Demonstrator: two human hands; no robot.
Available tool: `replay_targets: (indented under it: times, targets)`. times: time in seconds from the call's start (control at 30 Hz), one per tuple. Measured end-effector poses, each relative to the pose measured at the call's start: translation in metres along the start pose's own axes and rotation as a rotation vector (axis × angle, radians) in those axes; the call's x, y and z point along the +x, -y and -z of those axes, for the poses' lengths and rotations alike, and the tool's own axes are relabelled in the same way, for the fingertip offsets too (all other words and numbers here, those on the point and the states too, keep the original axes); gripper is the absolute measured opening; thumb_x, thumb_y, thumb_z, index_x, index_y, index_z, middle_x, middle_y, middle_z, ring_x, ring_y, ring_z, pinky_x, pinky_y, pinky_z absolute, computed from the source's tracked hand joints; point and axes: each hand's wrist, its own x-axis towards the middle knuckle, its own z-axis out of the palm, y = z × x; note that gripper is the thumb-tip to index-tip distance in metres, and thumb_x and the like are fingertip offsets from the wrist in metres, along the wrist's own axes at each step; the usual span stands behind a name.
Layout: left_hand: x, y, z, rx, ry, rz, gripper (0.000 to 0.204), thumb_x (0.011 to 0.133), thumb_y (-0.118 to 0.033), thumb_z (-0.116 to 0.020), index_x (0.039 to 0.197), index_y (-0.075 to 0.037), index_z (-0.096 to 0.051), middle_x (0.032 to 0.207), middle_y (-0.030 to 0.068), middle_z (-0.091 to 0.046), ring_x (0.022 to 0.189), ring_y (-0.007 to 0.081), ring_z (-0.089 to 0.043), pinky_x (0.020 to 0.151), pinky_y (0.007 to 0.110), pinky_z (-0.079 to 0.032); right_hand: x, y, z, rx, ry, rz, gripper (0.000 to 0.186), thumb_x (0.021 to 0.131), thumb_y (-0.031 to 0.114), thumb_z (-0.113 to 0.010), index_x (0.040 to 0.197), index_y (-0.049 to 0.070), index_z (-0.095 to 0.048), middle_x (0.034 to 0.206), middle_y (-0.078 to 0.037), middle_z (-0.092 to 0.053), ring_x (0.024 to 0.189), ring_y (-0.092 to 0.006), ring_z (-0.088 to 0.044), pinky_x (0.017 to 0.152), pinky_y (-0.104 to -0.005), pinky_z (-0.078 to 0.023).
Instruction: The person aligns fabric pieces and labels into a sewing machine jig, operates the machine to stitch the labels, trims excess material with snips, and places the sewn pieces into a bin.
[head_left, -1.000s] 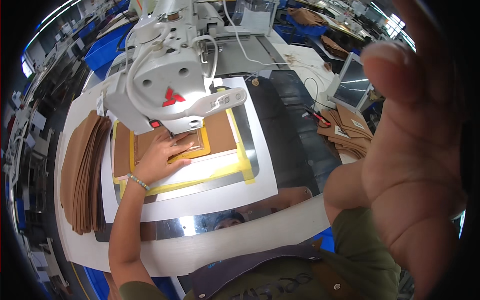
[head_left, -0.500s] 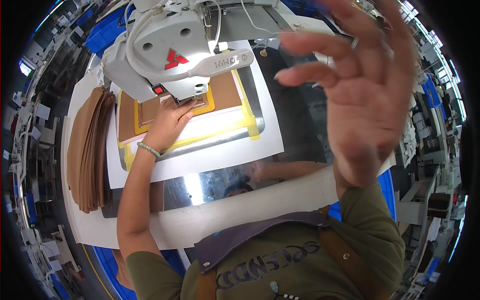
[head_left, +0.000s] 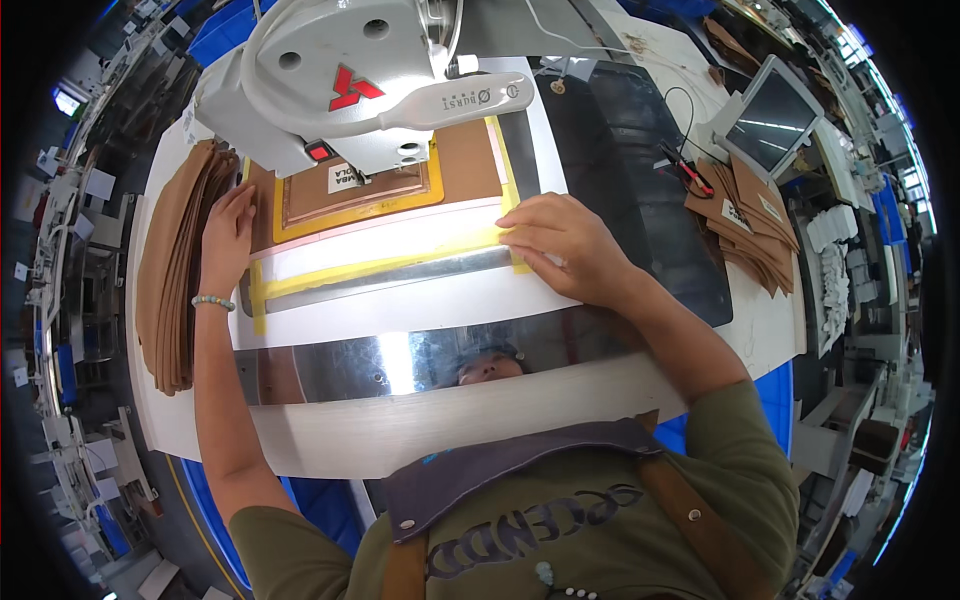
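Under the head of a white sewing machine [head_left: 345,85] lies a brown panel [head_left: 465,165]. A yellow frame [head_left: 350,219] rests on the panel, around a brown inner piece with a small white printed label [head_left: 346,178] at the needle area. My left hand [head_left: 228,240] lies at the panel's left edge, its fingers stretched out, holding nothing. At the right front corner, my right hand [head_left: 575,245] touches the yellow tape [head_left: 508,235] with its fingertips. Its thumb is apart from the fingers, and nothing shows between them.
A tall stack of brown pieces [head_left: 178,270] stands left of my left hand. To the far right are more brown labelled pieces [head_left: 750,220], small red-handled snips [head_left: 700,182] and a tilted screen [head_left: 772,115]. A shiny metal plate [head_left: 310,375] runs along the front.
My left hand has moved left from the frame under the machine head to the panel's edge. My right hand has come down from the air onto the right taped corner.
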Motion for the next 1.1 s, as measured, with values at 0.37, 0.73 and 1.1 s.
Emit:
replay_targets:
  times: [0.37, 0.73, 1.1]
  targets:
    - [-0.007, 0.027, -0.016, 0.117, 0.129, -0.003, 0.053, 0.113, -0.033, -0.052, 0.159, -0.008, -0.054, 0.168, 0.0174, -0.045, 0.156, 0.0379, -0.040, 0.128, 0.048, -0.033, 0.002, -0.002, -0.001, -0.029, 0.012, -0.024, 0.019, 0.093, 0.008, -0.077, 0.112, 0.007, -0.077, 0.124, -0.007, -0.074, 0.122, -0.0295, -0.066, 0.104, -0.0438, -0.051]
    - [0.007, -0.063, -0.047, 0.041, 0.030, -0.173, 0.038, 0.110, -0.022, -0.056, 0.139, -0.003, -0.072, 0.141, 0.0234, -0.063, 0.133, 0.0438, -0.055, 0.116, 0.052, -0.041, 0.035, 0.045, -0.018, -0.103, 0.230, 0.192, 0.026, 0.099, 0.010, -0.066, 0.123, 0.003, -0.075, 0.139, -0.016, -0.069, 0.135, -0.0322, -0.061, 0.116, -0.0485, -0.044]
    - [0.015, -0.110, -0.097, -0.321, -0.137, -0.031, 0.015, 0.094, -0.007, -0.067, 0.103, 0.004, -0.073, 0.100, 0.0185, -0.067, 0.101, 0.0380, -0.062, 0.092, 0.046, -0.050, 0.024, 0.019, -0.035, -0.337, 0.253, 0.080, 0.029, 0.097, 0.011, -0.062, 0.120, -0.002, -0.072, 0.136, -0.019, -0.071, 0.129, -0.0317, -0.066, 0.106, -0.0419, -0.050]
